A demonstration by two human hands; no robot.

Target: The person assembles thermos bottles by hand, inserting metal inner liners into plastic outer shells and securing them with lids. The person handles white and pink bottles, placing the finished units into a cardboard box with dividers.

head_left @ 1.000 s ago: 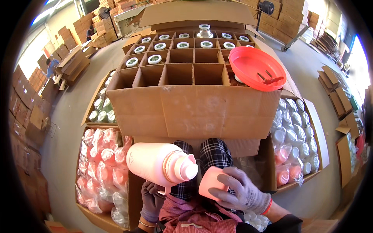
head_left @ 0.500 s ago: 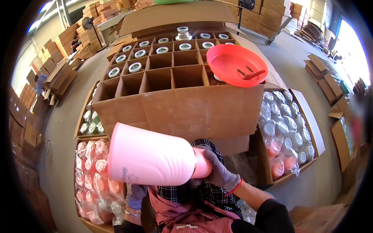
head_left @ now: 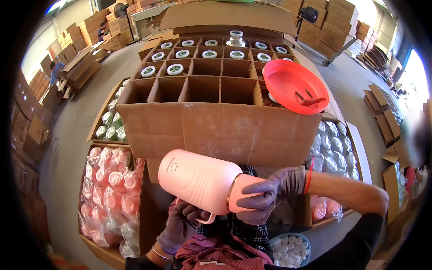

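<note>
- The pale pink ribbed plastic jug [head_left: 198, 180] now lies on its side in front of the chest, base pointing left and up; a second ago it was smaller in view with its mouth bare, so it has come up closer to the camera
- The pink round cap [head_left: 245, 198], held loose beside the jug a second ago, now sits on the jug's mouth behind a gold band; my read is that the closing is in hand, perhaps nearly seated
- The right hand [head_left: 270, 191], in a purple-grey glove, is wrapped tight round that cap; fingers closed on it
- The left hand [head_left: 180, 225], gloved the same, cups the jug from below by its handle; closed on the body as far as I can see
- Beyond, the big brown cardboard divider box [head_left: 216, 126] shows empty cells in front, white-lidded jars [head_left: 175, 69] in its back rows; a red plastic funnel-shaped dish [head_left: 294, 85] rests on its right edge
</note>
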